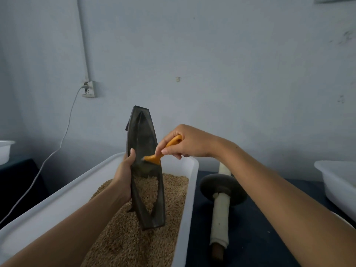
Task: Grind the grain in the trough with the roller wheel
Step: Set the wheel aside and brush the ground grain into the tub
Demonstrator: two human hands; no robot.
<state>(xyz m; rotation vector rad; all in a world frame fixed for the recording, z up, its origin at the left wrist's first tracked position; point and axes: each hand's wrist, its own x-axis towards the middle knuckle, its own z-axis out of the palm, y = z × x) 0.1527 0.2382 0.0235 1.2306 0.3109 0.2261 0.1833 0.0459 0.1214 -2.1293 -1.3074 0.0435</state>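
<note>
1. Trough [143,143] is stood up on end in the white tub [189,191] of grain [123,236], left hand [125,170] wrapped round its edge.
2. Right hand [185,143] pinches an orange brush [158,154], bristles against the inside of the trough.
3. Roller wheel [221,187] lies untouched on the dark table [250,237], just beside the tub.
4. My guess: grinding's finished and this is emptying out, or it hasn't begun. Can't tell which.
</note>
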